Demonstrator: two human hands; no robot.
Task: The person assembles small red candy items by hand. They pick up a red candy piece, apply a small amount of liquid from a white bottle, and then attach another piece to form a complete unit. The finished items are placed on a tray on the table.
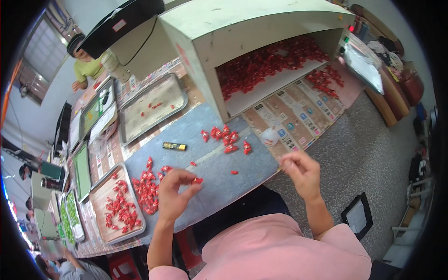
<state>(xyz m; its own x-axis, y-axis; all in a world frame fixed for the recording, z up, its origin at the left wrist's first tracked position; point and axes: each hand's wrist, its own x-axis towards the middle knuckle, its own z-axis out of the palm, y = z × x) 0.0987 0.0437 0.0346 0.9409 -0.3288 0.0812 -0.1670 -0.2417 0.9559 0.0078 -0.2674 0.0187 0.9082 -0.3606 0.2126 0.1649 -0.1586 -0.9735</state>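
My left hand [173,192] is over the blue-grey board [217,184], thumb and fingers pinched on a small red wrapped piece [198,180] that looks like a wrapped candy. My right hand [303,173] is raised beside the board's right edge with its fingertips pressed together; whatever they may hold is too small to see. Just left of my left hand lies a pile of the red pieces [147,193]. A smaller group of red pieces [226,136] sits farther back on the board. One lone tiny red piece [234,172] lies between my hands.
A metal tray [137,226] of red pieces stands at the left, and another tray [126,133] with a few is behind it. A black-and-gold cylinder [174,146] lies on the board. Beyond rises a large pale box [205,51] with red pieces inside. Other people sit at the left.
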